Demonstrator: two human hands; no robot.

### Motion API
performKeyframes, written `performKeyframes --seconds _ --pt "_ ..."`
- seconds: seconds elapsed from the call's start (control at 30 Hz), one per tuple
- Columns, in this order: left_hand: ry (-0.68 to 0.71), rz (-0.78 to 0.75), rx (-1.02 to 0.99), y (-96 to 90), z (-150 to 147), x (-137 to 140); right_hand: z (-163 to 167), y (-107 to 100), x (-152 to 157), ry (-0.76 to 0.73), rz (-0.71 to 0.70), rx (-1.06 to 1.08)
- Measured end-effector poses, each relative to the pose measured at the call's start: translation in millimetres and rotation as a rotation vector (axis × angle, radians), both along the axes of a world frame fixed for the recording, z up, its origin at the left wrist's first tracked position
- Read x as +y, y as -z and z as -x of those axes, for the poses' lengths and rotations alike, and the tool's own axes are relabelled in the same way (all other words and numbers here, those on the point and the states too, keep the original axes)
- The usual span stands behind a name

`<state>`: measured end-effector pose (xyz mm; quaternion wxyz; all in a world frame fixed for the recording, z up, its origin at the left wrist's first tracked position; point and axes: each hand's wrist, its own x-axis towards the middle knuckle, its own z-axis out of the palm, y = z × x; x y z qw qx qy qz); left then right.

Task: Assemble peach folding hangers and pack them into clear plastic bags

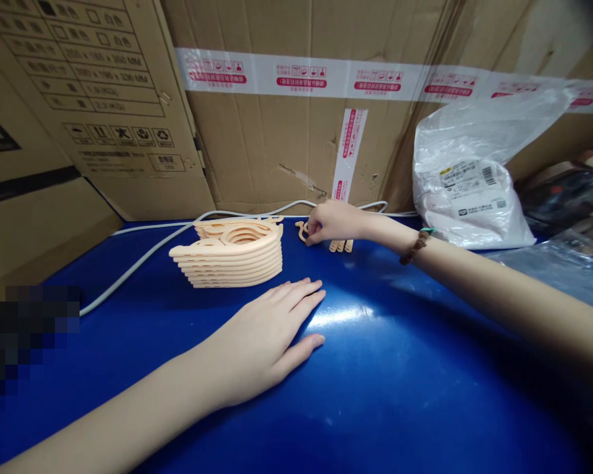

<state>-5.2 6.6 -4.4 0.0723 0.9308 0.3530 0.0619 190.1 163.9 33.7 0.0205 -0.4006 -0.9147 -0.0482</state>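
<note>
My left hand (269,332) lies flat on the blue tabletop, palm down, with its fingers stretched out and the thumb apart. Just beyond its fingertips, to the left, stands a neat stack of beige plastic hanger-like pieces (227,253) with curved openings. At the back of the table my right hand (333,222) has its fingers curled together at a small beige plastic hook (300,230), partly hidden by the fingers. Several short beige pieces (340,246) lie side by side under the right wrist, their far ends covered by the hand.
Cardboard boxes (277,145) form a wall behind the blue table (400,395). A white cable (143,263) runs along the back and down the left side. At the right back sits a white plastic bag (469,184) with a label, next to clear plastic wrapping (558,270).
</note>
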Motion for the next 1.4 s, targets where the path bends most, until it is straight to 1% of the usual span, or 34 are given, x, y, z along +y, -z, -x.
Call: performKeyframes --seconds 0.07,0.17,0.3,0.37,0.47,0.6,0.67,0.73,0.8,0.87,1.0,1.07,1.17,1.27,1.4 --pt "0.005 -0.013 -0.011 0.3 -0.2 0.1 1.9 0.1 -5.5 -0.010 -0.002 0.015" --pt "0.012 -0.042 -0.019 1.1 -0.6 0.4 2.5 -5.2 -17.2 -0.023 -0.035 0.057" --pt "0.042 -0.132 -0.019 2.0 -1.0 -1.2 -5.4 -14.1 -38.4 -0.066 -0.068 0.110" --pt "0.079 -0.207 -0.038 2.5 -2.1 -2.5 -13.3 -14.2 -52.6 -0.110 -0.078 0.121" --pt "0.110 -0.376 -0.113 3.2 -6.1 -2.6 -26.7 -7.5 -79.1 -0.209 -0.130 0.116" --pt "0.049 -0.607 -0.176 5.0 -12.5 4.0 -41.5 3.1 -117.5 -0.289 -0.189 0.137" --pt "0.031 -0.662 -0.150 6.6 -13.9 9.1 -46.7 5.0 -132.8 -0.321 -0.209 0.136" --pt "0.059 -0.679 -0.101 7.8 -14.2 13.3 -51.3 4.9 -142.9 -0.367 -0.246 0.123" --pt "0.108 -0.668 -0.050 7.5 -14.3 15.2 -55.8 3.9 -147.1 -0.400 -0.275 0.109" --pt "0.131 -0.653 -0.008 5.1 -14.9 15.0 -60.3 3.4 -146.4 -0.399 -0.294 0.107" --pt "0.107 -0.650 0.023 -3.2 -19.9 11.5 -68.0 6.9 -138.3 -0.352 -0.309 0.125" --pt "0.092 -0.683 0.028 -6.7 -24.4 9.8 -70.3 11.6 -134.7 -0.357 -0.309 0.120" --pt "0.072 -0.752 0.039 -9.4 -32.0 8.6 -71.7 19.9 -132.1 -0.391 -0.381 0.073" --pt "0.064 -0.773 0.042 -9.1 -37.0 8.9 -71.7 24.7 -132.3 -0.405 -0.453 0.019" --pt "0.059 -0.791 0.043 -7.5 -37.5 9.4 -69.8 23.2 -136.1 -0.380 -0.423 0.004"
